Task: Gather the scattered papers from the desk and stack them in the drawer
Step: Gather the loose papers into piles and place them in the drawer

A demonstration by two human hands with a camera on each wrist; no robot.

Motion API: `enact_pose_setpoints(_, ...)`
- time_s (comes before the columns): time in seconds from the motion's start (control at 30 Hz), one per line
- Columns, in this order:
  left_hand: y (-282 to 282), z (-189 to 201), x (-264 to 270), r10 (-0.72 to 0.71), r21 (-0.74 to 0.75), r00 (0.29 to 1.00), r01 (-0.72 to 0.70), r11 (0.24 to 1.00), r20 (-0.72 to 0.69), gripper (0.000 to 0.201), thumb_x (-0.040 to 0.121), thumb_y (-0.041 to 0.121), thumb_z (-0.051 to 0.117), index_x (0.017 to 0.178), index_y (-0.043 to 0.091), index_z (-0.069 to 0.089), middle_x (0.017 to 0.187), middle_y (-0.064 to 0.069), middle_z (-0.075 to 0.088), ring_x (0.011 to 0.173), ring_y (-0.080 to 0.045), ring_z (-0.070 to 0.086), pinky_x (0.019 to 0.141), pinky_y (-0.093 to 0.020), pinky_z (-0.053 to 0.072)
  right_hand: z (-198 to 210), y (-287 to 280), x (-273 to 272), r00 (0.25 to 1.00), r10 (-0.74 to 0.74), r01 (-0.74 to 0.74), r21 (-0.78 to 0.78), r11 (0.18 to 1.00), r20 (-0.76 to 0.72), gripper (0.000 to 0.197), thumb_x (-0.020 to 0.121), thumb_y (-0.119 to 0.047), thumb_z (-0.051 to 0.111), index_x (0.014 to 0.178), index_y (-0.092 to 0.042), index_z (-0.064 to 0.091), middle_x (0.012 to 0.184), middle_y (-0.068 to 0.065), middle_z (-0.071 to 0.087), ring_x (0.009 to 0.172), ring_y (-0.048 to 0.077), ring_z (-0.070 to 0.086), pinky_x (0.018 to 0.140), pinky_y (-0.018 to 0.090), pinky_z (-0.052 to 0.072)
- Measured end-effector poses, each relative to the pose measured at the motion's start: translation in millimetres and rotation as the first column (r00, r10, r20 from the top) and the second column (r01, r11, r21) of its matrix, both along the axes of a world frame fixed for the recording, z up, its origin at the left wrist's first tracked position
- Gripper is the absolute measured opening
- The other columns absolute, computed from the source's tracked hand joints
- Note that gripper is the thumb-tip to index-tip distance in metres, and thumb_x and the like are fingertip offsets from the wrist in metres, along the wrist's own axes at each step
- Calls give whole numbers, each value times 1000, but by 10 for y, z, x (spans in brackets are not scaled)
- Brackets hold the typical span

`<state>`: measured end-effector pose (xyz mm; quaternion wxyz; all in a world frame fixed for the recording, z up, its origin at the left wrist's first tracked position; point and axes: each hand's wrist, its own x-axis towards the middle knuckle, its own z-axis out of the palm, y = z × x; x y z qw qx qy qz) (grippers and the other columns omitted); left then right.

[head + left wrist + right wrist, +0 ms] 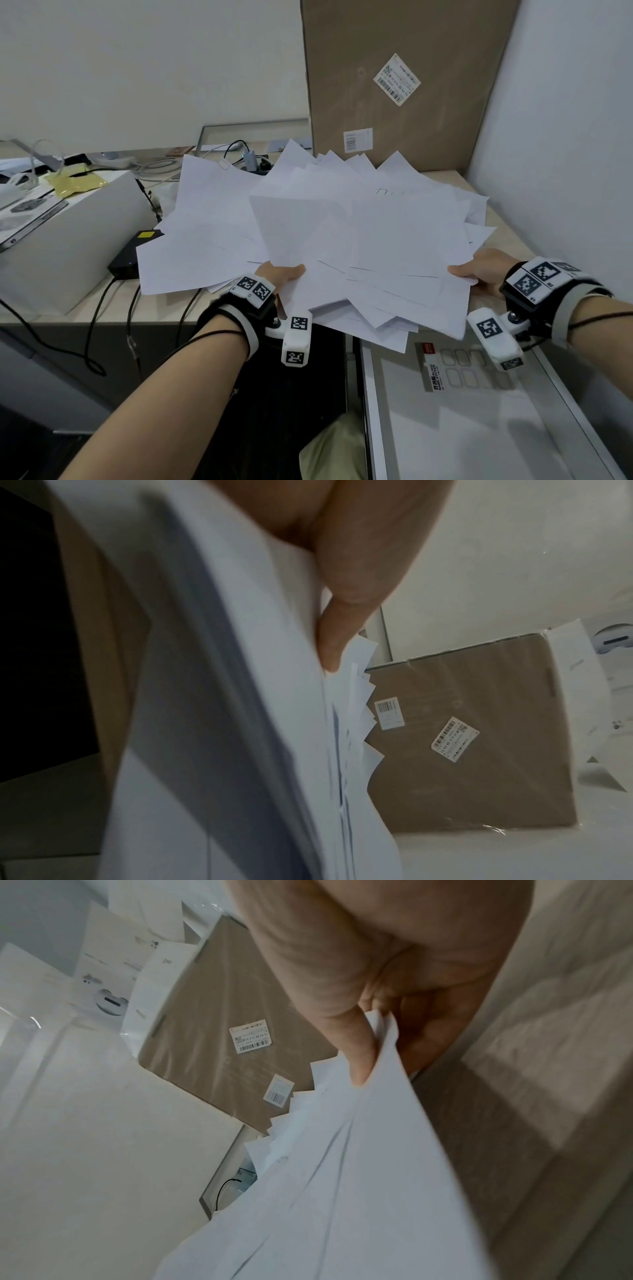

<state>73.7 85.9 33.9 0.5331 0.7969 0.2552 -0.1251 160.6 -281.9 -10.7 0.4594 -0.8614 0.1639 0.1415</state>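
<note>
Both hands on the papers (359,240). Left hand (281,275) pinches the near-left edge, thumb on top, fingers beneath. Right hand (486,270) pinches the near-right edge the same way; the right wrist view shows the thumb (356,1053) pressing the sheets against curled fingers below.

Papers form a loose, fanned bundle, corners sticking out at many angles, not squared. The far part appears to lie over the table (507,226); the near edge overhangs the table front. A two-sided grip likely keeps the loose sheets from sliding apart and lets the whole heap move as one.

The left wrist view shows many sheet edges staggered under the thumb (339,631), so the grip spans a thick, uneven layer. Risk: the bottom sheets may slip free.

Drawer (479,428) stands open below the right hand, just under the overhanging sheets. Inside it: a sticker sheet packet (459,370) lying flat near the front; otherwise a pale bare floor. No papers in it yet.

Behind the papers a tall cardboard box (404,85) leans at the wall. A white box (68,233) sits to the left.
</note>
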Motion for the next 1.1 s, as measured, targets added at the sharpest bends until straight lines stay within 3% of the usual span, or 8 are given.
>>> enact_pose_setpoints(0.1, 39, -20, 10, 76, 30, 996, -77, 997, 43, 52, 90, 39, 60, 126, 2, 53, 124, -20, 61, 110, -40, 59, 87, -38, 47, 152, 118, -182, 1000, -3, 3, -13, 1000, 26, 39, 81, -22, 74, 103, 8, 63, 102, 21, 68, 102, 40, 63, 94, 46, 49)
enact_pose_setpoints(0.27, 13, -36, 50, 152, 41, 987, -154, 987, 53, 50, 87, 41, 58, 120, 4, 56, 117, -18, 62, 105, -37, 60, 93, -41, 47, 175, 158, -225, 996, -57, 49, 117, 992, 70, 16, 86, -8, 67, 98, 2, 62, 109, 21, 66, 99, 38, 64, 91, 50, 51)
enact_pose_setpoints(0.33, 3, -41, 50, 159, 91, 984, -165, 982, 76, 40, 88, 38, 56, 111, 6, 57, 110, -16, 62, 98, -35, 60, 87, -37, 47, 183, 169, -237, 992, -104, 89, 188, 978, 70, 3, 88, -4, 63, 89, -4, 60, 107, 19, 65, 91, 35, 64, 81, 45, 55)
enact_pose_setpoints(0.5, 16, -103, 51, 143, 83, 981, -154, 985, 132, 43, 91, 37, 53, 116, 2, 58, 107, -16, 62, 92, -32, 57, 79, -32, 42, 219, 203, -302, 984, -150, 123, 245, 962, 95, 9, 89, -1, 60, 83, -8, 58, 97, 14, 63, 76, 24, 62, 56, 31, 52)
enact_pose_setpoints(0.63, 23, -92, 51, 147, 65, 979, -158, 985, 143, 32, 90, 36, 53, 101, 6, 57, 100, -17, 62, 88, -33, 59, 84, -40, 48, 254, 169, -363, 991, -123, 104, 257, 961, 60, 10, 89, 2, 59, 82, -5, 58, 92, 15, 63, 75, 25, 60, 54, 31, 55)
enact_pose_setpoints(0.77, 59, -108, 66, 149, 62, 980, -158, 985, 135, 35, 89, 38, 54, 104, 7, 56, 111, -19, 63, 98, -34, 61, 92, -42, 49, 310, 84, -441, 998, -57, 56, 158, 986, 5, 10, 91, -2, 59, 82, -3, 55, 77, 13, 60, 63, 19, 55, 41, 18, 51)
enact_pose_setpoints(0.97, -12, -127, 88, 108, 171, 990, -123, 978, 95, 39, 89, 42, 51, 104, 7, 56, 93, -16, 59, 83, -35, 58, 85, -38, 48, 262, 72, -483, 994, -95, 108, 270, 957, -62, 7, 90, -1, 59, 86, -6, 56, 84, 11, 63, 70, 20, 59, 46, 21, 55)
enact_pose_setpoints(1.1, -9, -135, 125, 51, 205, 997, -62, 977, 59, 55, 94, 48, 44, 121, 1, 56, 117, -21, 61, 107, -37, 59, 88, -34, 42, 191, 266, -502, 988, -123, 148, 346, 927, -92, 8, 90, 4, 57, 89, -4, 57, 90, 12, 65, 78, 22, 63, 57, 29, 59)
